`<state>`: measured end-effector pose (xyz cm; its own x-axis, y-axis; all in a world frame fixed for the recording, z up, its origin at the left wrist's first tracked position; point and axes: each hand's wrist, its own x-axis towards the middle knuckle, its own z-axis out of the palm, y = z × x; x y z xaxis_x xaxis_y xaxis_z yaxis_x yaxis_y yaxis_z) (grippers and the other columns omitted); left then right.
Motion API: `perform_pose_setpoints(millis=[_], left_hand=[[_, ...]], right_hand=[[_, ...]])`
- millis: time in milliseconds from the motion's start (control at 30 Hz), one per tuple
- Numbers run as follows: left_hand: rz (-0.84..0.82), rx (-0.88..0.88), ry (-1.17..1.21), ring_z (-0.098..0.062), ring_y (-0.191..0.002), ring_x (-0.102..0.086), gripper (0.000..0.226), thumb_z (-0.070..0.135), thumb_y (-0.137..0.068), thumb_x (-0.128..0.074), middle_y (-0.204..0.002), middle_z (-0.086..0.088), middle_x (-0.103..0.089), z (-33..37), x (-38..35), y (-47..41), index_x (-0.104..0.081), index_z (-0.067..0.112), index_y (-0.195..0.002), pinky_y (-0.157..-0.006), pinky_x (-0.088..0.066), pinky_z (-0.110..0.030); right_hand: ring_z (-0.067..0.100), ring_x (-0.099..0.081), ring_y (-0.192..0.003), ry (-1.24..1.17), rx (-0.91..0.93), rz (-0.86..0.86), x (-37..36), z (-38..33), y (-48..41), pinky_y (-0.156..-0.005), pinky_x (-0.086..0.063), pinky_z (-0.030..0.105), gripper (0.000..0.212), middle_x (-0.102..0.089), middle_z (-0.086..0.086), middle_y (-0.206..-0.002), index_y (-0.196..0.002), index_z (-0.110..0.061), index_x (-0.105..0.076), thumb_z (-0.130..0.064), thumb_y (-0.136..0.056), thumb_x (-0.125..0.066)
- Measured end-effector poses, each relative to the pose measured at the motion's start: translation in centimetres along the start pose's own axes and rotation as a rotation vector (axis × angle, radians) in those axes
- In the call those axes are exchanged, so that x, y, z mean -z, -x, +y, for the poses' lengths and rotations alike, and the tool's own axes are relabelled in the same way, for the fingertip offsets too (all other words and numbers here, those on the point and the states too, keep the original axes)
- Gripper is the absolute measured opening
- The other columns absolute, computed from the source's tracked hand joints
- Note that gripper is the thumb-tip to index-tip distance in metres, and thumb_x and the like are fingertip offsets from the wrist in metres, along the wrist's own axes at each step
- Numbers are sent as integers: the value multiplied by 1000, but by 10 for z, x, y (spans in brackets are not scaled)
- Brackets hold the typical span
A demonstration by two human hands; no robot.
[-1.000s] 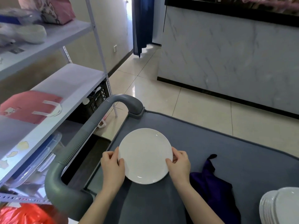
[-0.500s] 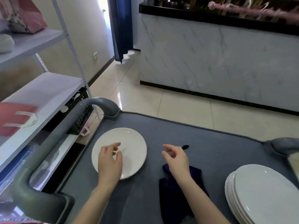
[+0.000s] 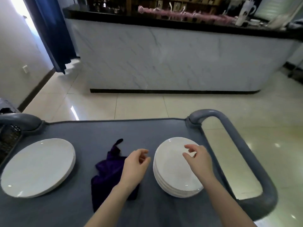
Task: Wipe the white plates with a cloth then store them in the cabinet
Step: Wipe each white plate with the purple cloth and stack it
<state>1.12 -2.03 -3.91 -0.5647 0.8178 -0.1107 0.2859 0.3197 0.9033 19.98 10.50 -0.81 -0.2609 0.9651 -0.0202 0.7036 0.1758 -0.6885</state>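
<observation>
Left grip (image 3: 134, 167) and right grip (image 3: 198, 159), loose-fingered

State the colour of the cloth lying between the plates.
Dark purple cloth, seen in the head view, the only one.

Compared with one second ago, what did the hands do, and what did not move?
Both hands let go of the plate, which lies at the left end of the cart, and moved right. The left hand is now above the cloth, the right hand above the stack; both hold nothing. Plate, cloth and stack stayed in place.
</observation>
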Motion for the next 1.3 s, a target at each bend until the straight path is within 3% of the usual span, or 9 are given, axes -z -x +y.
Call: perform_pose_setpoints(millis=[267, 433, 500, 600, 800, 900, 1033, 1167, 1300], left_hand=[[-7, 81, -133, -3, -87, -56, 38, 18, -86, -67, -105, 9, -48, 12, -57, -3, -58, 25, -123, -77, -40, -21], [50, 101, -193, -1, -81, -53, 42, 11, -85, -67, -101, 9, -44, 11, -66, -1, -59, 20, -125, -74, -37, -15], [71, 112, -201, -3, -79, -55, 40, 10, -83, -68, -99, 10, -46, 12, -67, 0, -61, 21, -121, -68, -36, -9], [105, 173, -152, -3, -81, -59, 34, 9, -80, -69, -99, 6, -56, 12, -67, 0, -64, 21, -112, -71, -42, -16], [162, 301, 104, 3, -74, -65, 33, 2, -76, -68, -86, 11, -69, 12, -64, 2, -68, 25, -100, -58, -45, -7], [181, 310, 193, -6, -80, -68, 36, 1, -74, -70, -86, 8, -72, 12, -54, 4, -69, 26, -100, -69, -53, -19], [191, 306, 296, -15, -87, -70, 37, -1, -75, -70, -90, 1, -74, 7, -26, 2, -71, 28, -98, -80, -58, -33], [201, 294, 351, -15, -82, -72, 36, -2, -77, -71, -86, 2, -75, 0, 5, 1, -69, 27, -98, -75, -58, -31], [136, 250, 358, -9, -83, -71, 33, 3, -82, -70, -88, 6, -75, -6, 39, -2, -70, 28, -102, -69, -54, -18]], right_hand=[[21, -54, -105, 105, -84, -67, 30, 56, -15, -90, -42, 26, 49, -47, 2, -112, -131, -18, -60, -16, -84, -73], [26, -54, -101, 56, -114, -86, 31, 64, -20, -88, -44, 29, 49, -43, 4, -113, -128, -18, -60, -10, -82, -72], [27, -56, -99, 2, -144, -98, 32, 67, -22, -89, -47, 33, 51, -49, 8, -116, -129, -16, -59, -8, -80, -73], [28, -60, -99, -40, -171, -112, 33, 69, -25, -88, -50, 37, 51, -58, 13, -117, -127, -13, -60, -9, -78, -75], [26, -61, -99, -132, -162, -94, 31, 67, -29, -82, -52, 37, 44, -68, 7, -106, -120, -12, -65, -6, -77, -75], [21, -62, -93, -279, -152, -89, 29, 61, -31, -74, -50, 33, 34, -69, 2, -101, -113, -15, -68, -5, -80, -72], [22, -64, -103, -490, -138, -203, 20, 46, -31, -85, -54, 39, 32, -72, -5, -106, -115, -25, -70, -6, -91, -62], [8, -61, -100, -620, -173, -342, 0, 21, -20, -68, -58, 32, 42, -66, -24, -103, -112, -55, -59, -16, -100, -49], [17, -65, -97, -744, -296, -345, -17, 6, -16, -58, -58, 33, 37, -71, -13, -104, -106, -48, -66, -16, -102, -48]])
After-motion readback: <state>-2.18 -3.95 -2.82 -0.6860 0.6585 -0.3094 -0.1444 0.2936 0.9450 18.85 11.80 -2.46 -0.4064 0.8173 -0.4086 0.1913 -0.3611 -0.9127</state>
